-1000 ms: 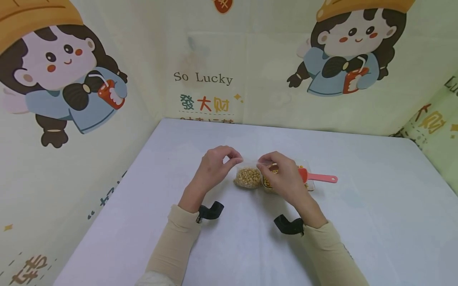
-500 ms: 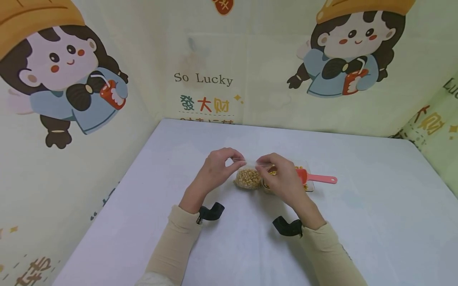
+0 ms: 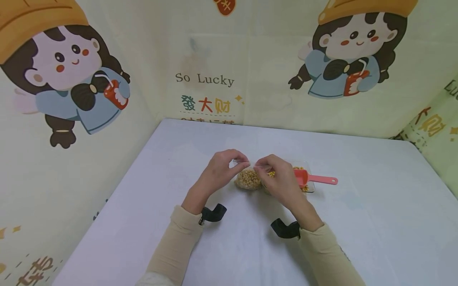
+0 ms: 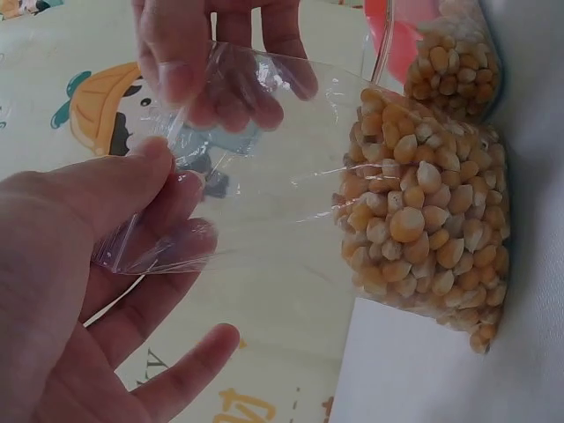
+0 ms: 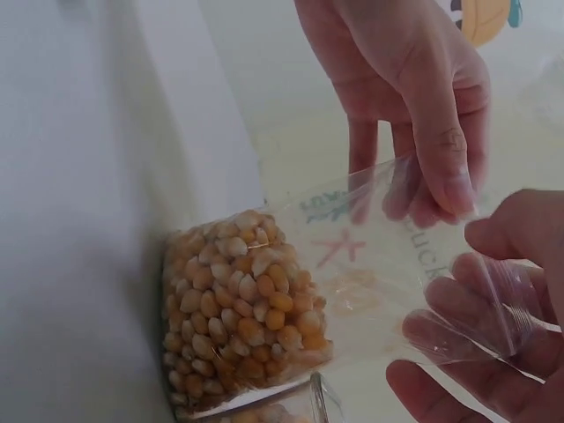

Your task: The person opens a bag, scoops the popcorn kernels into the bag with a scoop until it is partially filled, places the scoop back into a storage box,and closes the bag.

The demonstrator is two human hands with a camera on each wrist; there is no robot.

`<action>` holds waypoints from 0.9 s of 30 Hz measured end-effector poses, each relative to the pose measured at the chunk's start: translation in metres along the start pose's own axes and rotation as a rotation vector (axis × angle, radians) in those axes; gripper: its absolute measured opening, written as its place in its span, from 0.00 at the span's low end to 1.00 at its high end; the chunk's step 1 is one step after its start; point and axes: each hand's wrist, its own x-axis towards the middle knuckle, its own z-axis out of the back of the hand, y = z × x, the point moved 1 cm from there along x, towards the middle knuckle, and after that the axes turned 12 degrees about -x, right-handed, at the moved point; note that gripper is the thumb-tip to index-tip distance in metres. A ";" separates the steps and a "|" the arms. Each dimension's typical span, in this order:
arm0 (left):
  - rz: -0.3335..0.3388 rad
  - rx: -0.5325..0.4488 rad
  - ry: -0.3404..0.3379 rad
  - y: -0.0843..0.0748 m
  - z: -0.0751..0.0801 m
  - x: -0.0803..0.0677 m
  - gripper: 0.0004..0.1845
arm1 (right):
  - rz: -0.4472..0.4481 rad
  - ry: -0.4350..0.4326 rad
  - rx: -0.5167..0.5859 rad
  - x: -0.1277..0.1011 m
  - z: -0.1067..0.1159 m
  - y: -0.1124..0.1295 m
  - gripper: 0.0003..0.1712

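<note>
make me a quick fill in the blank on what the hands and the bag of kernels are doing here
1. Both hands pinch the top of a clear plastic bag holding ____ kernels.
2. The scoop lying in the container is ____ in colour.
3. The left hand and right hand both grip the ____.
4. The bag's bottom rests on the ____.

Missing words: corn; red; bag; table
</note>
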 end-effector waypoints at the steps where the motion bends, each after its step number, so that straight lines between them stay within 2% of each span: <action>1: -0.002 0.001 0.004 0.000 -0.001 0.000 0.05 | 0.000 0.004 0.008 0.000 -0.001 0.000 0.06; 10: 0.031 -0.039 0.057 0.000 -0.004 0.000 0.06 | 0.016 -0.015 -0.003 0.000 -0.006 0.004 0.05; 18: 0.001 -0.020 0.011 0.002 -0.002 0.001 0.05 | 0.015 -0.007 0.025 -0.001 -0.005 0.003 0.08; 23: 0.048 -0.015 0.006 0.002 0.000 0.000 0.06 | 0.019 -0.027 0.006 0.000 -0.006 0.003 0.06; 27: 0.082 0.004 -0.031 0.002 0.004 -0.001 0.06 | 0.014 -0.045 -0.017 0.000 -0.006 0.004 0.05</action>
